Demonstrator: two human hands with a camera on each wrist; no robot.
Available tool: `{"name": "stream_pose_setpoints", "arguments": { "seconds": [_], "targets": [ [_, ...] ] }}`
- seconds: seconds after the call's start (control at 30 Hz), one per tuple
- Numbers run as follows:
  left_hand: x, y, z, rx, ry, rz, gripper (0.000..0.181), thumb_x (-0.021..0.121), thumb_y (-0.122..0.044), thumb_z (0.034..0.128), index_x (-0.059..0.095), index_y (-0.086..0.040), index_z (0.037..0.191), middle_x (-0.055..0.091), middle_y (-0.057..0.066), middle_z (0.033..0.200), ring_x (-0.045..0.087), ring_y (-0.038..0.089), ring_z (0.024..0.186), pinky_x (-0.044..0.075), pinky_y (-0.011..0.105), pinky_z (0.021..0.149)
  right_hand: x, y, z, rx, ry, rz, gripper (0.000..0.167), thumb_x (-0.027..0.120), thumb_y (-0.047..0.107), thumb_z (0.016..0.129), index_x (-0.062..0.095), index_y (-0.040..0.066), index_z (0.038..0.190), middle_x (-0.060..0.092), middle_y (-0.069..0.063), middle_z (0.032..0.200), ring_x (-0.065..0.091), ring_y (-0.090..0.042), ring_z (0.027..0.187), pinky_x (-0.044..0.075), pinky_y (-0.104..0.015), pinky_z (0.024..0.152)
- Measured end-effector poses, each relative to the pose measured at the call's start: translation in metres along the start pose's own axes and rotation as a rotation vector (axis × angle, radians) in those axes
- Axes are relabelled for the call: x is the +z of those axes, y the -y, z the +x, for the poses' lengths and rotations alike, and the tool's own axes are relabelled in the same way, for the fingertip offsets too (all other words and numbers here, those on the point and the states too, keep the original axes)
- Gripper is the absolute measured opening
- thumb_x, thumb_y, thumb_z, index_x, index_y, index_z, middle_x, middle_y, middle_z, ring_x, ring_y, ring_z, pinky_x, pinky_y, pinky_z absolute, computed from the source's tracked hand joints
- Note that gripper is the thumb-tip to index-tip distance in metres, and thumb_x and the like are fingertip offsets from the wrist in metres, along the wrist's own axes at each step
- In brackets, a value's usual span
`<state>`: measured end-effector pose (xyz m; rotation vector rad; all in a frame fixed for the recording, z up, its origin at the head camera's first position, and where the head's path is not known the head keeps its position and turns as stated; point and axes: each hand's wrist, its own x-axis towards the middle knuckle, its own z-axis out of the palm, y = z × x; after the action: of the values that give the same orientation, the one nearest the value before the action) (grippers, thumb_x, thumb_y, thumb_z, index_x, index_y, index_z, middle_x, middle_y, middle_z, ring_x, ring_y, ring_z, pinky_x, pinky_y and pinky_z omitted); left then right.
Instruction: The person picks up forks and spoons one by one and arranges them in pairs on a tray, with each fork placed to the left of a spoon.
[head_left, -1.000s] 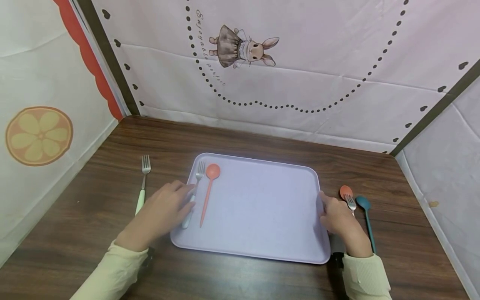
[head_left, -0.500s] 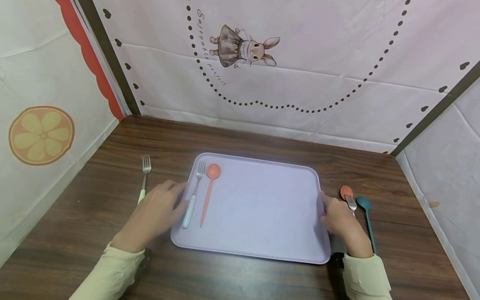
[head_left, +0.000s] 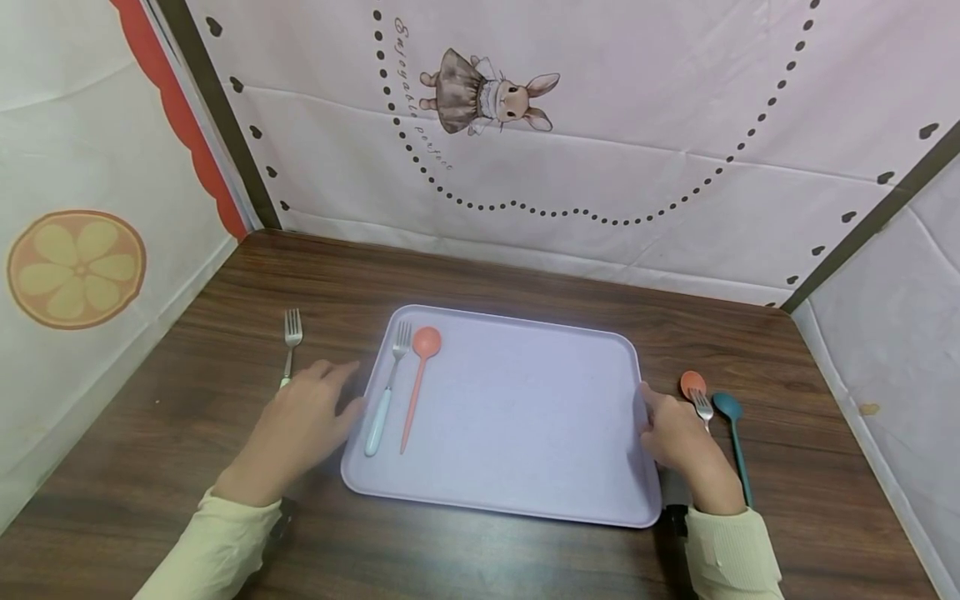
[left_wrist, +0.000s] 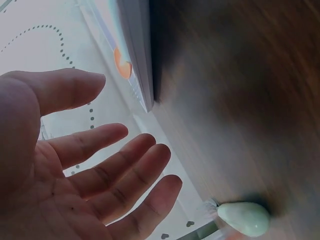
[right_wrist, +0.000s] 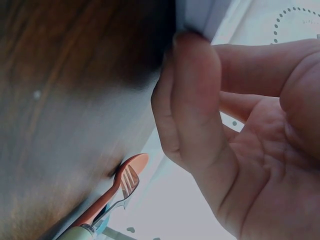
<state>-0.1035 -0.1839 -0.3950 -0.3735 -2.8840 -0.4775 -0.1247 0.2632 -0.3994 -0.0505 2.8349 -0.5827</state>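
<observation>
A pale lilac tray (head_left: 517, 408) lies on the brown wooden table. On its left side rest a fork (head_left: 381, 421) with a light blue handle and a coral spoon (head_left: 416, 392), side by side. My left hand (head_left: 300, 425) hovers just left of the tray, apart from its rim, with fingers spread loosely and nothing in them, as the left wrist view confirms. It partly covers a green-handled fork (head_left: 292, 329) on the table. At the tray's right edge, my right hand (head_left: 678, 433) pinches the rim between thumb and curled fingers (right_wrist: 195, 95).
Right of the tray lie an orange spoon (head_left: 692, 382), a fork (head_left: 702, 406) overlapping it, and a teal spoon (head_left: 735, 437); my right arm partly hides them. Printed cloth walls (head_left: 615, 150) enclose the table at the back and both sides.
My left hand has drawn back leftward from over the tray's left rim, uncovering the blue-handled fork and covering more of the green-handled one. My right hand and the tray stay put.
</observation>
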Motion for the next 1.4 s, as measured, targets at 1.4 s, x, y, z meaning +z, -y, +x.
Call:
{"name": "stream_pose_setpoints", "arguments": {
  "seconds": [1.4],
  "targets": [
    [-0.002,0.018,-0.012,-0.239,-0.118,0.035,0.052,0.077,-0.02,0.082,0.059,0.012,0.119,0.052,0.037,0.1,0.057,0.053,0.078,0.047,0.063,0.053,-0.001,0.002,-0.001,0.014,0.006,-0.002,0.065,0.059,-0.003,0.088,0.034,-0.015,0.148,0.051,-0.01,0.069,0.053,-0.019,0.053,0.047,-0.033,0.052]
  ]
}}
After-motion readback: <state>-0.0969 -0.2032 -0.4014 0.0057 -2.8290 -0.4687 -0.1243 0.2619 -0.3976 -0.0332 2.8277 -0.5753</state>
